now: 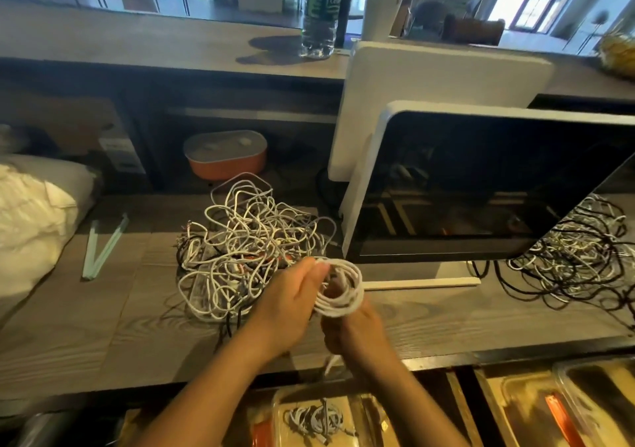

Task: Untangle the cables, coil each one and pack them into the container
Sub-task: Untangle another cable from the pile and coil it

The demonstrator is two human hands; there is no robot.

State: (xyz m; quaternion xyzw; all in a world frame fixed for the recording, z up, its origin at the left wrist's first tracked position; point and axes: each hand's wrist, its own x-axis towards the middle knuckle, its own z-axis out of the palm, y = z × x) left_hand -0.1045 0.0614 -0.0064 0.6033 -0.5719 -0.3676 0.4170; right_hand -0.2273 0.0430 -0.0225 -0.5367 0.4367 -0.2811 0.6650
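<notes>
A big tangle of white and black cables point(251, 244) lies on the wooden desk, left of the monitor. Just in front of it I hold a neat white cable coil point(343, 288) above the desk. My left hand point(292, 305) grips the coil's left side with thumb and fingers. My right hand point(357, 333) holds the coil from below, and a loose white cable end point(330, 364) hangs under it. A clear container point(285, 409) sits below the desk's front edge with coiled cables point(319, 419) inside.
A white-framed monitor point(481, 185) stands at the right, with a second cable tangle point(567, 261) beside its base. An orange lidded box point(226, 158) sits behind the pile. White cloth point(31, 216) lies at left; a water bottle point(319, 13) stands on the upper shelf. Another tray point(563, 409) is at lower right.
</notes>
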